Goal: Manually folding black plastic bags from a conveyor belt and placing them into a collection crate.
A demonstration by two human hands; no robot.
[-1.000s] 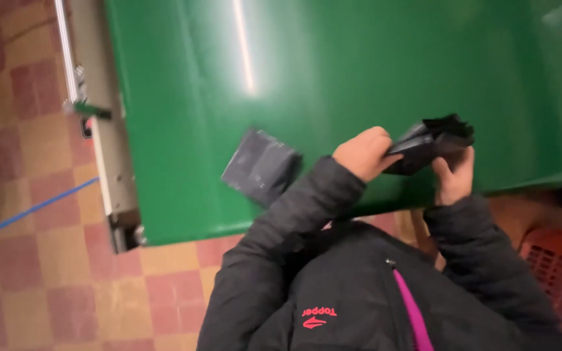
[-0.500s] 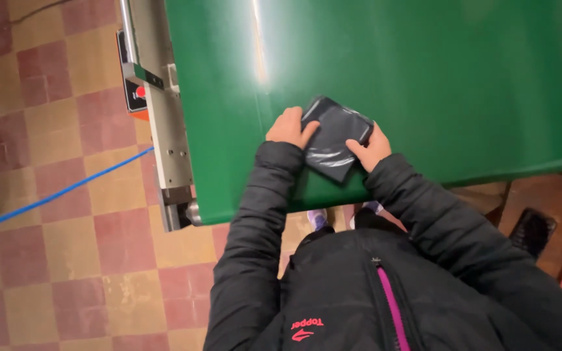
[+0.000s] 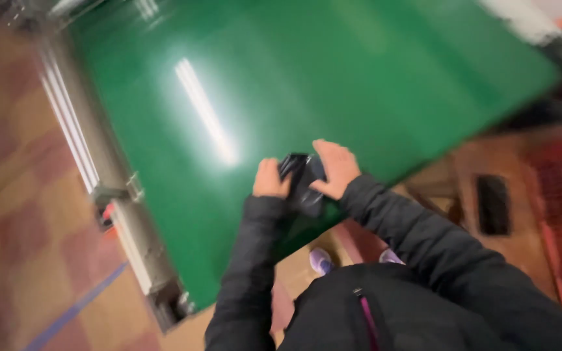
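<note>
Pinching a dark folded pouch (image 3: 302,182) between left hand (image 3: 270,180) and right hand (image 3: 335,168), both grips pressed on it, above the green table's (image 3: 372,84) near edge; it could slip floorward.

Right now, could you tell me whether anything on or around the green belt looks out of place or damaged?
Nothing stands out. The left hand and right hand hold a small black packet between them over the green belt, near its edge. The picture is blurred, so small damage to the packet or the belt cannot be ruled out.
</note>
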